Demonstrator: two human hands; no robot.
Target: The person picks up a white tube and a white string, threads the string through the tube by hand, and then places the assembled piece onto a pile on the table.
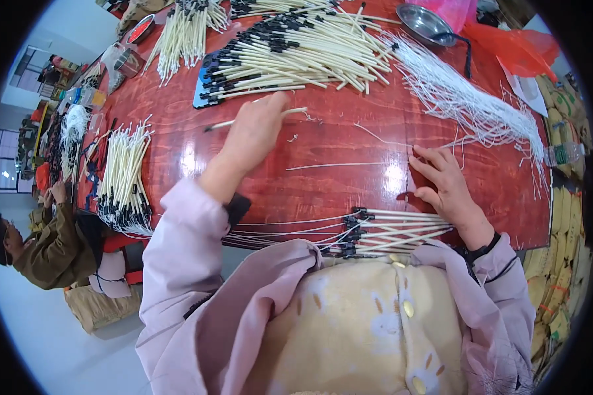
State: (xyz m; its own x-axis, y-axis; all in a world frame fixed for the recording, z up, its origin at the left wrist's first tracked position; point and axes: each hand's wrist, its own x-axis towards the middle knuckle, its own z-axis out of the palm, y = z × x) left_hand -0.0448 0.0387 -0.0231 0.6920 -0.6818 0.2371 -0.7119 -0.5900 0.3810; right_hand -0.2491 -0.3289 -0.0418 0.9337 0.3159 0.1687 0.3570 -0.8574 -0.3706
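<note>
Left hand (258,125) with fingers curled around a pale stick (295,111).
The stick crosses beneath the fingers, dark tip pointing left, long axis nearly sideways, rising slightly rightward; on the table (336,191), the right hand (443,181) spreads its fingers beside white string (379,138).

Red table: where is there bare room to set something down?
Red tabletop shows bare between the left stick bundle and left forearm; between the straight white string and near stick row; and right of the right hand, on the near side of the white string heap. The far side is crowded with the large stick pile and that heap.
</note>
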